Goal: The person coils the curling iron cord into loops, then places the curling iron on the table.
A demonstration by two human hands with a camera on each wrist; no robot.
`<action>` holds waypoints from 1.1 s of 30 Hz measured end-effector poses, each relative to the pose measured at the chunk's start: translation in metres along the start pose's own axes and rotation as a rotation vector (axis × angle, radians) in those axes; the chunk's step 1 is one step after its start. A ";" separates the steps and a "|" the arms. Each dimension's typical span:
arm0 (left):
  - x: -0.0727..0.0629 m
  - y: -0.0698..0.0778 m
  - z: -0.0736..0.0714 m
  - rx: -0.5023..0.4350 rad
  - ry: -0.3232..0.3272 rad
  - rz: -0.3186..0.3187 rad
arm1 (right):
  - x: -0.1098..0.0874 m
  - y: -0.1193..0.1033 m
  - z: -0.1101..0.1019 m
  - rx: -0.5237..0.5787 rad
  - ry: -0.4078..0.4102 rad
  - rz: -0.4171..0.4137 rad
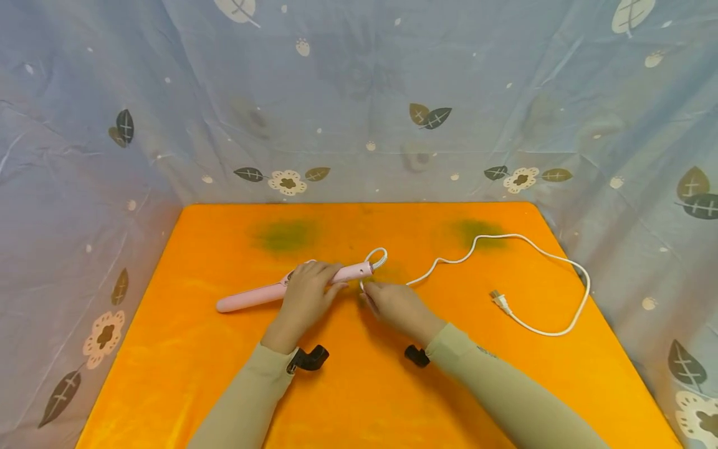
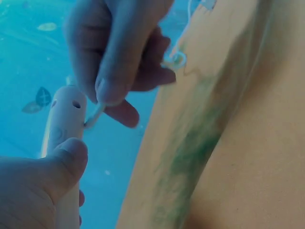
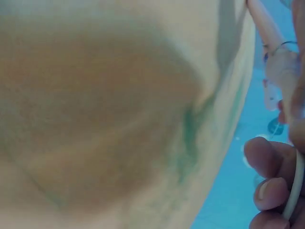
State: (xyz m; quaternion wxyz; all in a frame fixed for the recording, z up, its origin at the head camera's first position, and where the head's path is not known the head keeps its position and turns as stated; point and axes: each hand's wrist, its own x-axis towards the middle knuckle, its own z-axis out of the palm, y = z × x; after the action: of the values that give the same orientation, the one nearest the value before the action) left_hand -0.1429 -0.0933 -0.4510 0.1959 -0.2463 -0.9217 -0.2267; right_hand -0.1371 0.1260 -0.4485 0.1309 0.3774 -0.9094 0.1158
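Note:
A pink curling iron (image 1: 249, 299) lies slantwise in the head view, its barrel toward the left. My left hand (image 1: 305, 296) grips its handle (image 2: 66, 119), with the thumb along the side in the left wrist view. Beside the handle's end, my right hand (image 1: 401, 307) pinches the white cord (image 2: 96, 114) between thumb and fingers. The cord makes a small loop (image 1: 384, 254) out of the handle's end and passes into the right hand. In the right wrist view the cord (image 3: 295, 186) runs across the curled fingers (image 3: 270, 194).
From the right hand the loose cord (image 1: 507, 236) curves over the right side of the orange tabletop (image 1: 348, 399) and bends back to a two-prong plug (image 1: 500, 302). A patterned grey-blue curtain (image 1: 359, 81) surrounds the table at the back and sides.

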 end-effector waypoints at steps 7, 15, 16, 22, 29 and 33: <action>-0.002 -0.004 0.001 0.009 -0.036 -0.030 | 0.001 -0.010 -0.015 -0.079 -0.037 -0.047; -0.005 -0.005 0.003 0.037 -0.121 -0.051 | 0.010 -0.006 -0.041 -0.077 0.054 -0.156; -0.005 -0.004 0.003 0.040 -0.134 -0.047 | 0.012 -0.004 -0.045 -0.067 0.066 -0.163; -0.010 0.000 0.005 0.041 -0.159 0.016 | 0.019 0.006 -0.061 -0.045 0.101 -0.201; -0.017 0.003 0.007 0.034 -0.143 0.102 | 0.022 0.017 -0.066 -0.037 0.121 -0.177; -0.020 0.003 0.008 0.041 -0.129 0.118 | 0.023 0.019 -0.067 -0.011 0.118 -0.167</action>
State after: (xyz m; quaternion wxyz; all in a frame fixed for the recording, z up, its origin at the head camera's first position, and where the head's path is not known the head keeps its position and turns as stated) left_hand -0.1278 -0.0941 -0.4660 0.1538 -0.3102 -0.9208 -0.1797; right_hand -0.1565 0.1444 -0.3806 0.1952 0.4435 -0.8663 0.1216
